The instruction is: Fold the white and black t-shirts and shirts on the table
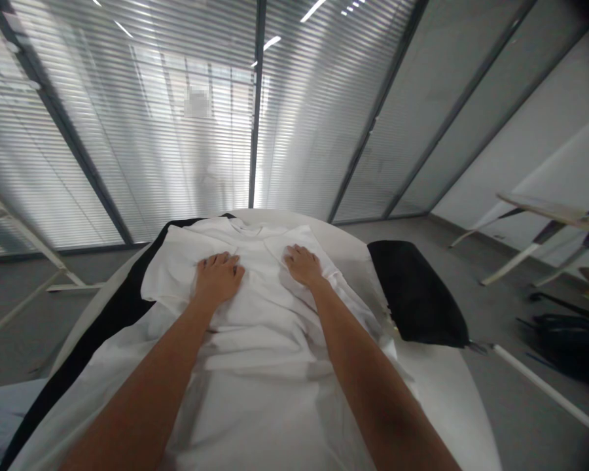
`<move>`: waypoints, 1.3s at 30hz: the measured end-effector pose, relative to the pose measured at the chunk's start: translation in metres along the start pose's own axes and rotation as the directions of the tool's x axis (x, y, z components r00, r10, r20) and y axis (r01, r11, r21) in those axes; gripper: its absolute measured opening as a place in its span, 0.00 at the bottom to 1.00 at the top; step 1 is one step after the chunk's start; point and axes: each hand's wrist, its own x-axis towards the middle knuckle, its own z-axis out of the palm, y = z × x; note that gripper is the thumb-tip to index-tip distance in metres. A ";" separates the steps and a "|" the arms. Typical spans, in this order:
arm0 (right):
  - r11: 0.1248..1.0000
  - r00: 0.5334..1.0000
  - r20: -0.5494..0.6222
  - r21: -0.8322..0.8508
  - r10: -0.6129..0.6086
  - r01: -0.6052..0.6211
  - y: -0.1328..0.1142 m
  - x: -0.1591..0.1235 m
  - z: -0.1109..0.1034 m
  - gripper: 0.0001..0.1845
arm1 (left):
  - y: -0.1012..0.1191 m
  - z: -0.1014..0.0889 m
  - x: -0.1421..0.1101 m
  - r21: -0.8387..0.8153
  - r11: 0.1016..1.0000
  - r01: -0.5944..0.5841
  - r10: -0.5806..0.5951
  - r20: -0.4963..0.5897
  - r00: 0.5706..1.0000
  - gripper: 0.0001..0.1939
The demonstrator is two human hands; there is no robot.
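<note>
A white T-shirt [255,314] lies spread on a round white table, its neckline at the far side and wrinkles running across its middle. My left hand [219,278] rests palm down on the shirt's upper left part, below the left sleeve and shoulder. On the upper right part, my right hand [303,263] also lies palm down on the cloth. The fingers of both hands are stretched out and pressed against the fabric, with nothing gripped. Black cloth [120,304] shows from under the shirt along its left side.
A black flat pouch-like item [417,294] lies at the right edge of the white table [451,379]. Glass panels with blinds [196,150] stand behind. Another table [554,212] is at the far right, with a dark blurred object [572,343] on the floor near it.
</note>
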 end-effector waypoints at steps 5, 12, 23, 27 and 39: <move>0.971 0.948 -0.223 -0.022 0.225 -0.236 -0.003 -0.002 -0.001 0.29 | 0.001 0.000 0.000 -0.011 1.000 0.008 -0.008 0.003 1.000 0.22; 0.969 0.970 -0.029 -0.052 0.242 -0.243 -0.005 -0.005 0.009 0.30 | 0.001 0.000 -0.001 0.009 1.000 0.000 0.000 -0.022 1.000 0.22; 0.987 0.948 -0.295 0.135 0.122 -0.085 -0.019 -0.026 -0.024 0.20 | 0.003 -0.005 -0.002 -0.019 1.000 0.012 -0.013 -0.013 1.000 0.22; 0.997 0.969 -0.247 0.077 -0.010 0.030 -0.022 -0.071 -0.036 0.21 | 0.003 -0.009 -0.003 -0.039 0.999 0.015 -0.015 -0.008 1.000 0.22; 0.995 0.993 -0.119 -0.098 -0.005 -0.007 0.001 -0.162 -0.028 0.24 | 0.000 -0.008 -0.003 -0.047 0.999 0.013 -0.011 0.041 0.999 0.23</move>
